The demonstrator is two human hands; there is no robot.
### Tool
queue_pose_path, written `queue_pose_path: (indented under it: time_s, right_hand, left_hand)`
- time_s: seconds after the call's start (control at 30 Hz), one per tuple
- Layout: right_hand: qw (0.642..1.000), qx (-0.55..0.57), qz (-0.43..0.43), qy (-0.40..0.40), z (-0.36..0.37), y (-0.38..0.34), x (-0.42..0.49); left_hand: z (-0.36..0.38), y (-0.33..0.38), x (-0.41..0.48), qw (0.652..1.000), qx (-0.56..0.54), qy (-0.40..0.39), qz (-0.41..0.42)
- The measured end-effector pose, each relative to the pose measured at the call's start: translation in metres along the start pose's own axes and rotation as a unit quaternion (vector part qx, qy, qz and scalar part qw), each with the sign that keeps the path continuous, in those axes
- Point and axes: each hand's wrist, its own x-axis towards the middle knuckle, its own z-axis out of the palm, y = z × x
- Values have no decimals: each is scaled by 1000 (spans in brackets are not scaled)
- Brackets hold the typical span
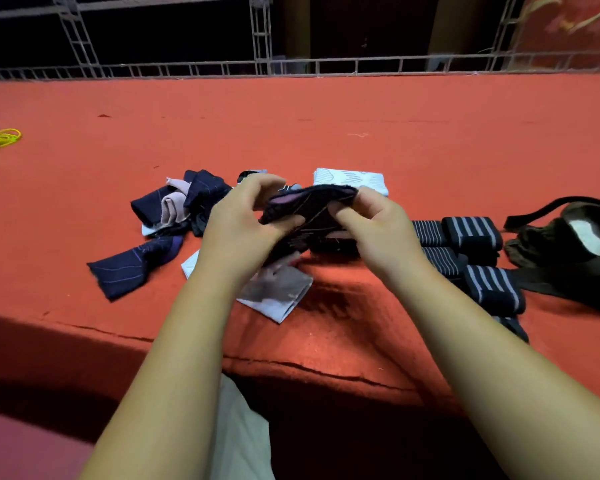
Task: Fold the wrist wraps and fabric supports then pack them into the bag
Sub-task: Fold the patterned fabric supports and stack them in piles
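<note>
Both hands are raised just above the red bench [326, 116], holding one dark fabric support [309, 204] between them. The left hand [239, 220] grips its left end and the right hand [378, 226] its right end. The fingers [264, 185] of each are curled close over the top edge, with the thumbs underneath. A pinkish lining shows at the left end. How many times the support is doubled over is hard to say, since the hands cover much of it.

Left of the hands lies a loose heap of navy striped pieces [187, 199] with a pale pink one among them. One more navy piece [129, 268] lies apart, nearer the bench edge. A folded grey cloth [278, 296] sits below the hands, partly hidden by the left wrist. A folded white cloth [354, 178] lies just behind the held support.

To the right, rolled black wrist wraps [471, 233] with grey stripes lie close together. Beside them the dark olive bag [568, 233] is slumped on the bench. A yellow cord [0, 137] lies at the far left, and a metal railing [291, 67] runs along the back.
</note>
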Motion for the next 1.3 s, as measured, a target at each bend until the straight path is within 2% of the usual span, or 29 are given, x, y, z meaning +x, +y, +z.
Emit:
queue_pose_path:
  time_s: [0.13,0.23,0.4,0.63,0.77,1.03,1.3]
  right_hand:
    - [999,43,13,30,-31,-28,-4]
    - [998,43,32,29,-56,-37,-13]
    - [993,27,115,-23,-86,-10,-41]
    - [990,30,137,1,-94,36,-53]
    - [992,-7,127,8,-94,50,-50]
    - [993,-26,114,5,-93,57,-47]
    - [990,16,137,11,-91,56,-48]
  left_hand:
    - [9,11,8,983,-161,-30,-78]
    - [28,30,7,941,-295,-58,-153]
    - [63,38,1,905,-356,-78,-220]
    - [97,19,-16,887,-351,-114,-279]
    - [96,9,-19,901,-287,-157,-284]
    - [93,12,-11,943,-201,-125,-235]
    - [90,21,-13,928,-222,-146,-263]
